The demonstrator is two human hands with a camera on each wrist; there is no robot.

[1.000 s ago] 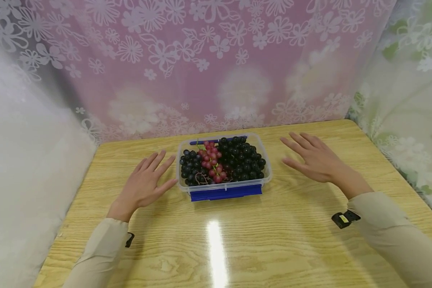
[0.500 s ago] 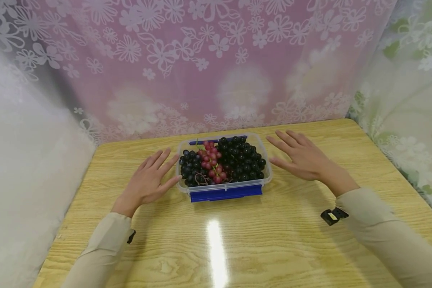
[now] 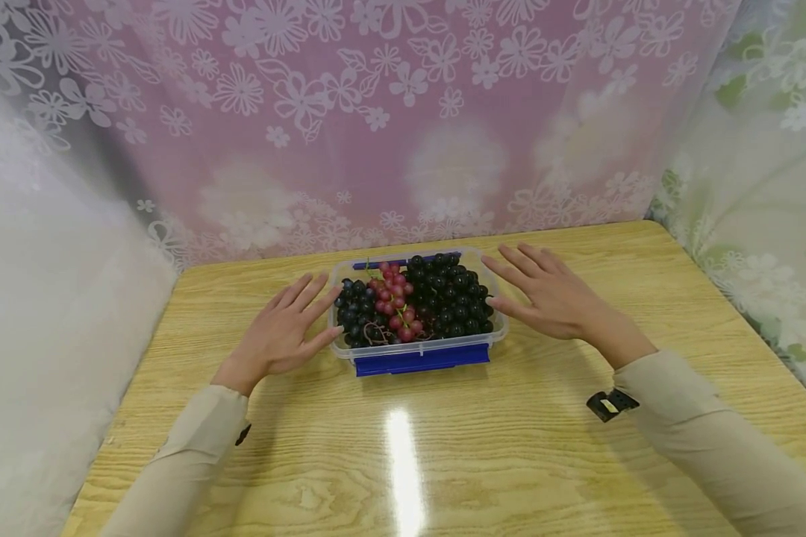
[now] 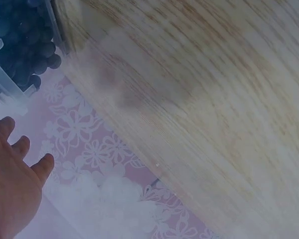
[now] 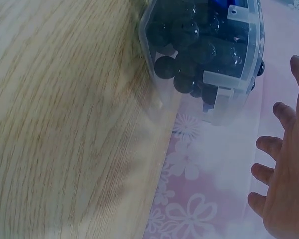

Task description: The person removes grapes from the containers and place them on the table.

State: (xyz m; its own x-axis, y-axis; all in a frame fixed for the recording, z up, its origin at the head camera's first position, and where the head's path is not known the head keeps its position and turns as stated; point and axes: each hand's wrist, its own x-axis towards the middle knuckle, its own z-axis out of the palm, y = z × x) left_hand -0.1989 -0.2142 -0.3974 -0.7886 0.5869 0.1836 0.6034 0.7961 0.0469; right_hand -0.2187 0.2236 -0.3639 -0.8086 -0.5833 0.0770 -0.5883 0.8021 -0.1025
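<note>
A clear plastic food container (image 3: 422, 349) with blue clip flaps (image 3: 422, 360) stands on the table, its top uncovered. Inside lie dark blue grapes (image 3: 357, 306) on the left, a bunch of red grapes (image 3: 395, 294) in the middle and black grapes (image 3: 460, 298) on the right. My left hand (image 3: 278, 332), fingers spread and straight, is at the container's left side, its fingertips overlapping the rim in the head view. On the other side my right hand (image 3: 551, 294) is held the same way, fingertips over the right rim. Neither hand holds anything. The right wrist view shows that hand (image 5: 286, 164) beside the container wall.
The wooden table (image 3: 309, 455) has a bright light reflection in front of the container. Behind it hangs a pink curtain (image 3: 376, 171) with white flowers. Pale cloth (image 3: 54, 313) covers the left side, and a flowered curtain (image 3: 766, 246) hangs on the right.
My right hand has moved left from beyond the container to its right rim. My left hand has shifted slightly right towards the left rim. The container and grapes have stayed put.
</note>
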